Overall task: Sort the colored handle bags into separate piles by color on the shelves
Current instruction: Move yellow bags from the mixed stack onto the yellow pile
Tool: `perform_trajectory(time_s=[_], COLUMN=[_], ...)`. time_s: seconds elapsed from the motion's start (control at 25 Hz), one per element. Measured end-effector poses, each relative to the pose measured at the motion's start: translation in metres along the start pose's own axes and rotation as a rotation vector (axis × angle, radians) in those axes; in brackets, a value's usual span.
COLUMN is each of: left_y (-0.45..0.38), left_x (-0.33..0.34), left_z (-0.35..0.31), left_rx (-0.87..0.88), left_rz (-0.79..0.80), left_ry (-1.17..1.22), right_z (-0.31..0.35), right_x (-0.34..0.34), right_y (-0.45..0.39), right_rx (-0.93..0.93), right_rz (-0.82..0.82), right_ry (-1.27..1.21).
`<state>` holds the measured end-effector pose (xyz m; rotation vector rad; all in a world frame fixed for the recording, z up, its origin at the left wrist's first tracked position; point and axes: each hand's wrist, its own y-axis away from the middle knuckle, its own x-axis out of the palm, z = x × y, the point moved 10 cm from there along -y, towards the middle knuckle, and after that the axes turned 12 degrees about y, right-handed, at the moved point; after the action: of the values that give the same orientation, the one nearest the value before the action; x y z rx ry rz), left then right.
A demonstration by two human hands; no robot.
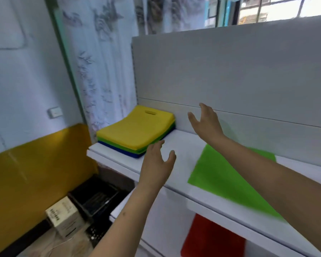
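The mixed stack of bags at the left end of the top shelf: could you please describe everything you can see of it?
The stack of bags lies flat at the left end of the white shelf, its far edge against the back panel. Yellow bags with a cut-out handle slot are on top, green beneath, blue at the bottom. The material looks soft and matte. The left hand hovers open at its near right corner; contact is unclear.

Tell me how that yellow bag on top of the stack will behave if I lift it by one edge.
The yellow bag looks thin and lies flat, sagging at the stack's edge, so it will probably droop rather than stay stiff. It seems light for its size. Its smooth surface suggests it may slide off the green bags beneath it when pulled sideways.
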<state>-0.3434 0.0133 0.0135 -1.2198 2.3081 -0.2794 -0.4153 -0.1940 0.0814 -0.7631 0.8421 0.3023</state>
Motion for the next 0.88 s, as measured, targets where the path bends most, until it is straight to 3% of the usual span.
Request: perform_trajectory(time_s=[0.32,0.52,0.72,0.88], left_y=[-0.098,-0.182,-0.245,-0.247], left_x=[-0.086,-0.123,-0.128,-0.108], left_z=[0.088,0.123,0.225,0.226], left_rx=[-0.028,0.046,-0.317,-0.188], left_rz=[-0.092,-0.198,0.019,0.063], left_ry=[-0.058,-0.258,-0.713,-0.911], right_z=[0.085,0.091,0.097,0.099], right_x=[0.133,0.217,0.246,0.248], right_y=[-0.074,-0.110,-0.117,-0.115], right_rx=[-0.120,-0.176,-0.232,-0.257], right_rz=[0.130,0.299,0.267,0.267], right_ry=[0.184,0.749,1.094,1.110])
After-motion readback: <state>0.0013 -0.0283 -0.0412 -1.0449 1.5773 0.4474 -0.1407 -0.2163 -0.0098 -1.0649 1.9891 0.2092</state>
